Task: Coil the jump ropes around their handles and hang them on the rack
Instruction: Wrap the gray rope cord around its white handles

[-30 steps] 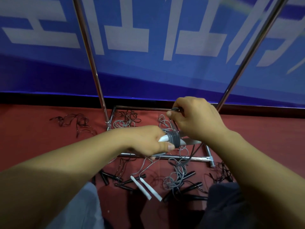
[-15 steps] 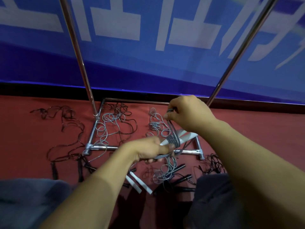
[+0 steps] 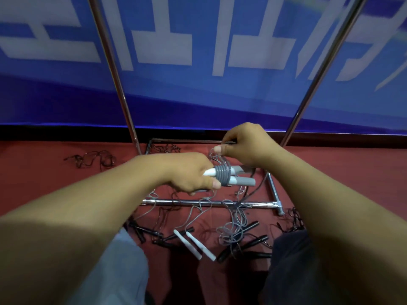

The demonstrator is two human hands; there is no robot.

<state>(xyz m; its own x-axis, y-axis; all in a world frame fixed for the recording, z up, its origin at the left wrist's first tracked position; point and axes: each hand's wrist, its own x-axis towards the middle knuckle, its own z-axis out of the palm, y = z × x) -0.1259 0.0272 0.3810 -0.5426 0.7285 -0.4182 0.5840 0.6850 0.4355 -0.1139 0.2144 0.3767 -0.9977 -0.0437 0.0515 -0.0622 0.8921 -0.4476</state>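
Above the rack base [image 3: 207, 203], the left hand [image 3: 189, 172] grips paired white-and-grey handles [image 3: 236, 176] bound by grey rope coils [image 3: 222, 175]; the right hand [image 3: 246, 146] pinches the rope's free strand (fingers curled). Loose ropes [image 3: 233, 230] and white handles [image 3: 193, 245] lie on the red floor [image 3: 33, 172].

My left hand [image 3: 189, 172] now holds the paired handles [image 3: 240, 177] level, the grey cord [image 3: 222, 175] wound tighter in neat turns beside it; my right hand [image 3: 246, 146] sits higher, pinching the cord.
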